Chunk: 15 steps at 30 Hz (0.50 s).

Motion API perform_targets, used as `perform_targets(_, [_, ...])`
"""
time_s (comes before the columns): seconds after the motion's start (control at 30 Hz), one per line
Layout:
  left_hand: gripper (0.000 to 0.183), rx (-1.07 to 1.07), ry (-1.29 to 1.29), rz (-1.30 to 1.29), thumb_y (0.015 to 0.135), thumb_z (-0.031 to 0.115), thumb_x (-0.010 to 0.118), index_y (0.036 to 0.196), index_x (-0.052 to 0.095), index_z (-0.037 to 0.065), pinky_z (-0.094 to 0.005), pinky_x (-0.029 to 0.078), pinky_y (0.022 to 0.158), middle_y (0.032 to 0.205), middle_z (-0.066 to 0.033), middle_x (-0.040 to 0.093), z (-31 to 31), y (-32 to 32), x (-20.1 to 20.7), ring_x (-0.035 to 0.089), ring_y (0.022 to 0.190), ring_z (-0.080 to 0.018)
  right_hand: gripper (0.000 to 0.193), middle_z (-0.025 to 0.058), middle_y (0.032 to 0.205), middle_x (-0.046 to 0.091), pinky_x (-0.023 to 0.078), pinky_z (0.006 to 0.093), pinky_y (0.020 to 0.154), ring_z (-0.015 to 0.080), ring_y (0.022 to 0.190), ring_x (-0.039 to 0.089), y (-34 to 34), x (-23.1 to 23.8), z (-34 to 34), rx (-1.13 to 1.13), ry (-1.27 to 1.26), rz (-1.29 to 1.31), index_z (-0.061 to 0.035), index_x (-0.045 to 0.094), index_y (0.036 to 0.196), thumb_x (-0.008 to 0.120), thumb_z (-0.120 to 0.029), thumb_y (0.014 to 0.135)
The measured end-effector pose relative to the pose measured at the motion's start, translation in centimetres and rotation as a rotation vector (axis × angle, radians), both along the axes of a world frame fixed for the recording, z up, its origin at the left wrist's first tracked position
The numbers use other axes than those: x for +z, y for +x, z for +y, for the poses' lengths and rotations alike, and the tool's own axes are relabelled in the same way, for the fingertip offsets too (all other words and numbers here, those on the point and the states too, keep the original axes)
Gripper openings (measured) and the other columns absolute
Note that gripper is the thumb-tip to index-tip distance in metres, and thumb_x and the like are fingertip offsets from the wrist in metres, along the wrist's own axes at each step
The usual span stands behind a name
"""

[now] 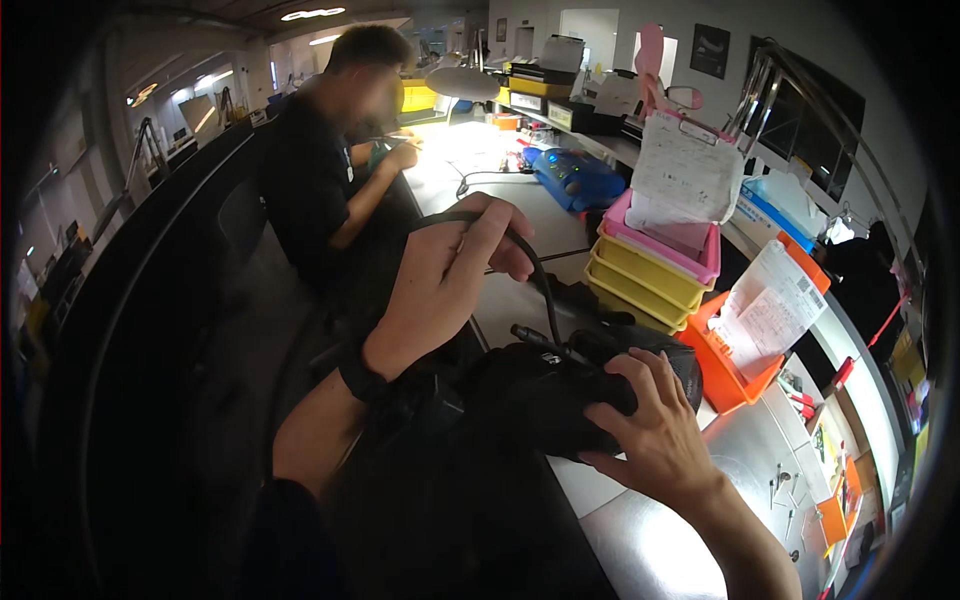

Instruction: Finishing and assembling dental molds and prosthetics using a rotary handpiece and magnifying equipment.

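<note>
Raised in the middle of the view, my left hand has its fingers closed round a black cable. The cable bends over the fingers and drops toward a dark, bulky black case at the table's edge. A short black plug end sticks up beside the case. Lower right, my right hand grips the case from above, with thumb and bent fingers on either side of a black part. Dark shading hides where the cable ends and the case's exact kind.
A seated person in dark clothes works under a bright lamp at the far left of the bench. Yellow trays, a pink tray and an orange bin with papers stand at right. Loose screws lie on a metal surface.
</note>
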<state>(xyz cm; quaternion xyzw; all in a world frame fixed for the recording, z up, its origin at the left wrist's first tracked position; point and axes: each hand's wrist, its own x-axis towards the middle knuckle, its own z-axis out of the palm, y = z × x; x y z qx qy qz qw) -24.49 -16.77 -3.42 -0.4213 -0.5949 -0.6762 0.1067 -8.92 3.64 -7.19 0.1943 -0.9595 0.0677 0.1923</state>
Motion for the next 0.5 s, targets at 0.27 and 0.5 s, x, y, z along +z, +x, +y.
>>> perform_targets(0.27, [0.034,-0.023,0.098,-0.014,0.102,0.019,0.041,0.093,0.059,-0.009,-0.0254,0.050,0.069,0.094,-0.0097,0.059,-2.0,1.8,-1.7,0.066,0.077,-0.0167,0.029,0.0099,0.110,0.045,0.033,0.0645,0.103,0.0368,0.114,0.043,0.4,-1.2,0.7,0.038,0.060,0.094,-0.0126,0.062,0.078,0.079,-0.023,0.056])
perform_targets(0.5, [0.033,-0.223,0.193,-0.071,0.101,0.017,0.042,0.094,0.059,-0.010,-0.0264,0.052,0.071,0.098,-0.0110,0.059,-0.9,2.8,-0.7,0.068,0.081,-0.0210,0.018,0.0049,0.106,0.049,0.033,0.0659,0.102,0.0350,0.111,0.047,1.2,-3.1,0.1,0.035,0.114,0.271,-0.0153,0.060,0.074,0.070,-0.016,0.059])
